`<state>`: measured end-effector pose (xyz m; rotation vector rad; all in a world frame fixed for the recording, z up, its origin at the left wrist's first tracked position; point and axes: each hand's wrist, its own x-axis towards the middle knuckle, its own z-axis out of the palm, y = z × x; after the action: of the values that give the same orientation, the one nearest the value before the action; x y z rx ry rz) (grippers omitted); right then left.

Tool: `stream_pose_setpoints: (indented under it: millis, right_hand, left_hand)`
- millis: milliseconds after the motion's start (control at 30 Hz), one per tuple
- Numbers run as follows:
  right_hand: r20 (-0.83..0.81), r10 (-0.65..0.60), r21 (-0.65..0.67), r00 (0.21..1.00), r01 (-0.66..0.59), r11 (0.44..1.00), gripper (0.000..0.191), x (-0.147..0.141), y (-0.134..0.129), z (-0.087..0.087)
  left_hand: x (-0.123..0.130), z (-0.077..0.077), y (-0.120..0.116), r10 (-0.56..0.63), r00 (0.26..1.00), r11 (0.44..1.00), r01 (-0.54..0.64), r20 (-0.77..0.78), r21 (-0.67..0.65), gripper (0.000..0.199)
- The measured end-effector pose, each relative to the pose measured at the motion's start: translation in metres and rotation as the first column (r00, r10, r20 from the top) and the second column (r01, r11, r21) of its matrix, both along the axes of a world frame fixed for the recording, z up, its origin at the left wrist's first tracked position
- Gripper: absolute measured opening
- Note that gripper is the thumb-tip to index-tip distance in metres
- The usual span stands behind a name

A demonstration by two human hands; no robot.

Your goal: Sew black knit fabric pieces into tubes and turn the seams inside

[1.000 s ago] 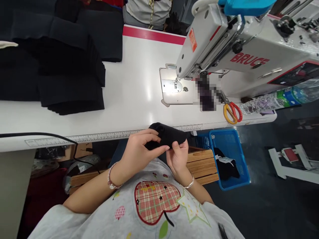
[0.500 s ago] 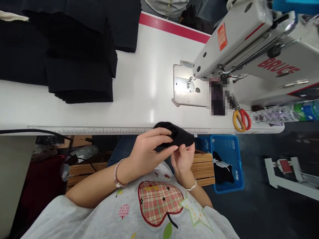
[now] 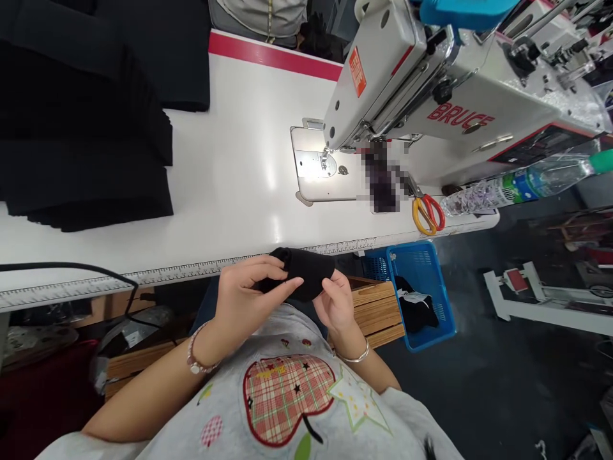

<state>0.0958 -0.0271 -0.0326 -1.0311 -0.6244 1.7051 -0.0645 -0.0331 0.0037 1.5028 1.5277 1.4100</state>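
A small folded piece of black fabric (image 3: 309,271) is held between both hands at the table's front edge, above my lap. My left hand (image 3: 251,287) grips its left end, with the thumb on the near side and the fingers curled at an open fold. My right hand (image 3: 338,300) pinches the fabric's right end between thumb and fingers. Ahead of the hands, the sewing machine's metal plate (image 3: 311,182) lies under the needle area, apart from the fabric. The fingertips of the left hand are partly hidden by the cloth.
Tall stacks of black fabric (image 3: 96,191) stand at left. The sewing machine (image 3: 383,76) fills the right back. Scissors (image 3: 428,214) and a plastic bottle (image 3: 527,185) lie at the right. A blue basket (image 3: 445,306) with dark cloth stands below; a ruler strip (image 3: 191,271) edges the table.
The view has swung to the right, so the table and machine sit further left. The fabric has been turned, showing more of its flat side; both hands keep hold of it.
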Motion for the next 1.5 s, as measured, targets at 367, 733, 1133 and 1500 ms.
stream_pose_setpoints:
  millis: [367, 733, 1133, 1500]
  right_hand:
    - [0.108, 0.059, -0.018, 0.992, -0.058, 0.998, 0.033, 0.014, 0.004, -0.006]
    - [0.14, 0.058, -0.044, 0.988, -0.052, 0.998, 0.028, 0.018, 0.006, -0.014]
    - [0.033, 0.058, -0.124, 0.998, -0.053, 0.991, 0.035, 0.008, 0.005, -0.014]
    - [0.156, -0.074, 0.023, 0.985, 0.071, 0.997, 0.037, 0.006, 0.0, -0.018]
  left_hand:
    - [0.01, -0.004, -0.004, 0.111, 0.964, 0.978, -0.063, 0.241, -0.201, 0.017]
    - [0.009, -0.003, -0.004, 0.128, 0.923, 0.946, -0.003, 0.363, -0.325, 0.025]
    - [0.01, -0.013, -0.01, 0.056, 0.963, 0.966, 0.015, 0.264, -0.26, 0.018]
    - [0.016, -0.006, -0.009, 0.099, 0.968, 0.965, -0.036, 0.23, -0.261, 0.042]
